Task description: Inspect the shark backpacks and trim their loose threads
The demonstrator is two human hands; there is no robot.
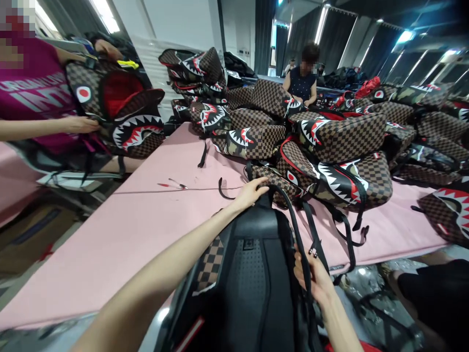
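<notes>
A black backpack (pixel 249 274) with brown checkered sides stands upright before me, its padded back panel facing me. My left hand (pixel 253 192) grips its top edge near the handle, the fingertips partly hidden behind it. Lower on the right side, my right hand (pixel 315 276) has its fingers wrapped around a black shoulder strap (pixel 301 239). A small dark pointed shape by the right thumb is too unclear to name. Just beyond the bag lie more checkered backpacks (pixel 351 137) with printed shark teeth.
Backpacks are heaped along the far side of the pink table (pixel 146 234). A red pen (pixel 166 185) lies on it. On the left, a person in a purple shirt (pixel 32 93) handles an open backpack (pixel 120 107). Another person (pixel 303 78) works behind the heap.
</notes>
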